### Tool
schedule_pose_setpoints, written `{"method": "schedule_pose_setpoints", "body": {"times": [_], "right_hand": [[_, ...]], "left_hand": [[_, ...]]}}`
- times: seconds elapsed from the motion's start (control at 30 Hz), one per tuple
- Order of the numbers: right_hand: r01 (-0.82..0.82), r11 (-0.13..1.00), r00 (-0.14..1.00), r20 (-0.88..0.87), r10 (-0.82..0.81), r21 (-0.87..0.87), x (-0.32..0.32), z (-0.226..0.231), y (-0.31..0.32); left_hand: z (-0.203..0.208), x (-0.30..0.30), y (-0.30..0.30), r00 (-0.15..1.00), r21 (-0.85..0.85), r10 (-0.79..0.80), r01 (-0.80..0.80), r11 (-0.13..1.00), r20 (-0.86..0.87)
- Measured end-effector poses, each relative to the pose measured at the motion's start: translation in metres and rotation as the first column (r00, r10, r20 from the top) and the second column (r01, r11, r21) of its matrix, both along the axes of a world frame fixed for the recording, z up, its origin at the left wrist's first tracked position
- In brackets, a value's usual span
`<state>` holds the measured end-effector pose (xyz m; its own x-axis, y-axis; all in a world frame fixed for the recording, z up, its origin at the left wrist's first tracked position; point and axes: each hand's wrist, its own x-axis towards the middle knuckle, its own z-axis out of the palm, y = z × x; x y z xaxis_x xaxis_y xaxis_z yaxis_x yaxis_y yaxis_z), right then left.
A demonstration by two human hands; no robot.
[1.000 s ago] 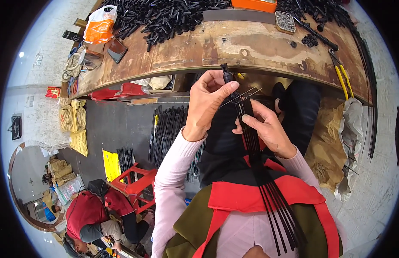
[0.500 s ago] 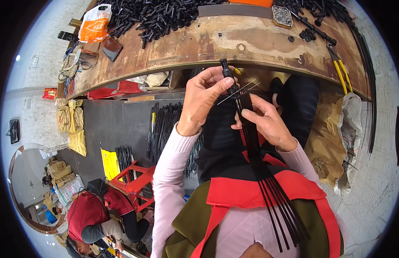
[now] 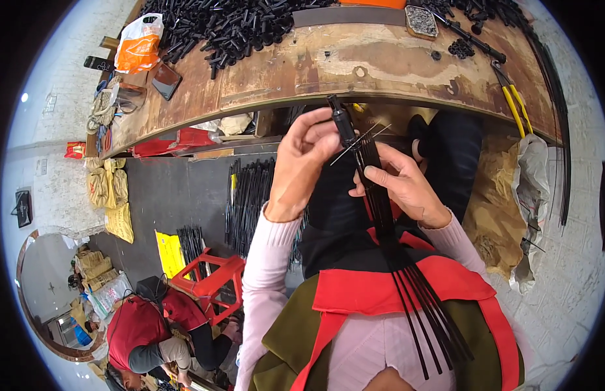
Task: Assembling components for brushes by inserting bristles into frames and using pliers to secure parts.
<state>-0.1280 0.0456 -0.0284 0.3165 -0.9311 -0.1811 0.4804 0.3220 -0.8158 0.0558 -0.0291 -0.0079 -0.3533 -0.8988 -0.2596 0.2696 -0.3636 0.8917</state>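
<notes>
In front of my lap, just below the table edge, I hold a bundle of long black umbrella ribs. The ribs fan out downward over my red and black apron. My right hand is closed round the bundle near its upper end, thumb on top. At that end stands a black plastic umbrella runner, tilted to the left. My left hand has its fingers curled against the runner's left side, the thumb low beside it. Thin metal wires stick out crosswise where ribs and runner meet.
A worn wooden table curves across the far side, with a heap of black plastic pieces on it. Yellow-handled pliers hang at its right edge. More ribs stand at left, near a red stool and another person.
My left thumb has slid off the front of the runner and down to its side. The runner leans slightly more to the left. My right hand keeps its hold.
</notes>
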Motion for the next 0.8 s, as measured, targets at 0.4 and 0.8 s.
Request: {"method": "schedule_pose_setpoints", "body": {"times": [0.4,0.8], "right_hand": [[0.014,1.0,1.0,0.011,-0.014,0.007,0.003,0.004,-0.001],[0.003,1.0,1.0,0.015,-0.003,-0.007,0.003,0.002,0.005]], "left_hand": [[-0.009,-0.009,0.025,0.978,-0.268,0.195,-0.209,0.941,-0.078],[0.011,-0.005,0.023,0.989,-0.226,0.148,-0.145,0.963,-0.004]]}}
